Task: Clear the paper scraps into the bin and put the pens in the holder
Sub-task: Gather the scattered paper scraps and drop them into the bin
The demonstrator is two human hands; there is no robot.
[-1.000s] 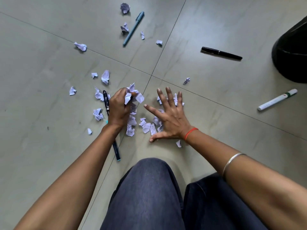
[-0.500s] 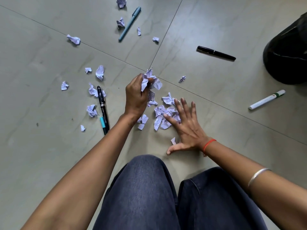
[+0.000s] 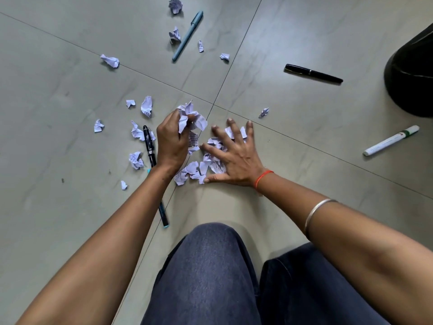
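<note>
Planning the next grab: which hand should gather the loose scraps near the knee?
Right. The right hand lies open, spread over those scraps; the left hand is full, gripping a wad of paper.

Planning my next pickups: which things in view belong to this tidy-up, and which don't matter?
Job:
paper scraps, some gripped by the left hand, some under the right hand
teal pen
far black pen
near black pen
teal-tipped pen
white marker
black bin
No holder in view.

Not job:
tiled floor
silver bangle
red wrist thread
jeans
</note>
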